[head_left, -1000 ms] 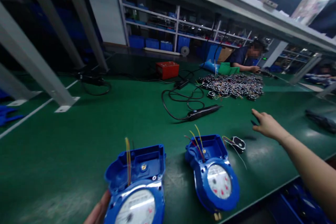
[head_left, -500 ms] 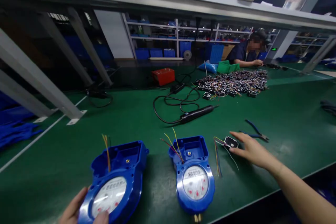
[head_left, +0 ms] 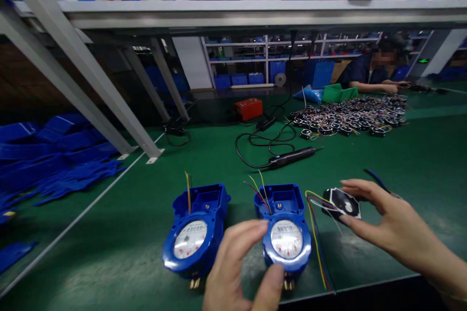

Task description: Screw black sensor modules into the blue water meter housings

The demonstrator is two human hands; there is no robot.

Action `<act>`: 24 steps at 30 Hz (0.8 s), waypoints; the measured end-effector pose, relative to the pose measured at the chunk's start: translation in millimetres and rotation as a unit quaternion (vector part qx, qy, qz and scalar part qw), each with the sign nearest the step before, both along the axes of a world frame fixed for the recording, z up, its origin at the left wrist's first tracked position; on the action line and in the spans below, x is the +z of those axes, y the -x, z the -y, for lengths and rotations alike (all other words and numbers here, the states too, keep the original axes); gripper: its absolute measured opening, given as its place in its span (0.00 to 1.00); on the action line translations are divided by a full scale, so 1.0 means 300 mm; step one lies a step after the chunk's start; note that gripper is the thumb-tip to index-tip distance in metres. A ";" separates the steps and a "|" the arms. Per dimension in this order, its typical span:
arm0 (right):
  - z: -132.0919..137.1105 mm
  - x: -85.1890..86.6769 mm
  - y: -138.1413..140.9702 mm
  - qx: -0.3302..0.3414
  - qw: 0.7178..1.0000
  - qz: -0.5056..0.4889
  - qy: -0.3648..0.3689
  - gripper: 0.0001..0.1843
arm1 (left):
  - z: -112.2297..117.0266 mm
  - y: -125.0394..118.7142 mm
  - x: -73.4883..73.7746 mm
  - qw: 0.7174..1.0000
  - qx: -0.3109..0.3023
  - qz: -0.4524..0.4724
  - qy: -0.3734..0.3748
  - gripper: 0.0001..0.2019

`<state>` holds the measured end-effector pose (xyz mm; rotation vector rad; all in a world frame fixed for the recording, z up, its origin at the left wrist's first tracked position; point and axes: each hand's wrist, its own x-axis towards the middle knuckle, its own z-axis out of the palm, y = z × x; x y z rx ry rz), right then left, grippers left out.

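Two blue water meters stand on the green bench, each with a round dial and an open box at its far end where thin wires stick up. My left hand (head_left: pixel 244 267) is between the left meter (head_left: pixel 189 240) and the right meter (head_left: pixel 286 238), thumb and fingers apart, partly covering the right one's near side; nothing is in it. With thumb and fingers, my right hand (head_left: pixel 386 223) grips a black module with a white edge (head_left: pixel 345 202). Yellow, red and blue wires (head_left: pixel 316 243) trail from that module towards the bench's near edge.
A black electric screwdriver (head_left: pixel 292 158) with a coiled cord lies beyond the meters. Pliers (head_left: pixel 377 178) are partly hidden behind my right hand. Many wired modules (head_left: pixel 350 119) are heaped farther back, near a co-worker (head_left: pixel 375 70). Blue parts (head_left: pixel 54 155) pile up left, by metal shelf legs (head_left: pixel 83 68).
My left hand has let go of the left meter, which now stands beside the other, and moved right. My right hand has closed on the module and lifted it. The view has shifted left.
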<state>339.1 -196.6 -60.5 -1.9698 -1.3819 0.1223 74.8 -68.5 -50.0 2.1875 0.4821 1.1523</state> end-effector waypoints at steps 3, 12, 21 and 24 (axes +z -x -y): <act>-0.005 0.076 0.081 0.064 0.998 0.018 -0.015 0.25 | 0.004 -0.113 0.066 0.986 -0.102 -0.083 0.101 0.27; -0.024 0.090 0.144 0.090 0.988 0.095 -0.077 0.18 | 0.016 -0.138 0.065 0.912 -0.133 -0.018 0.388 0.17; -0.190 0.060 0.115 0.181 0.980 0.055 -0.067 0.19 | -0.031 -0.046 0.017 0.986 0.001 -0.129 0.105 0.12; -0.259 0.051 0.108 0.218 0.975 0.022 -0.042 0.19 | -0.055 -0.027 -0.025 0.988 0.039 -0.146 0.014 0.14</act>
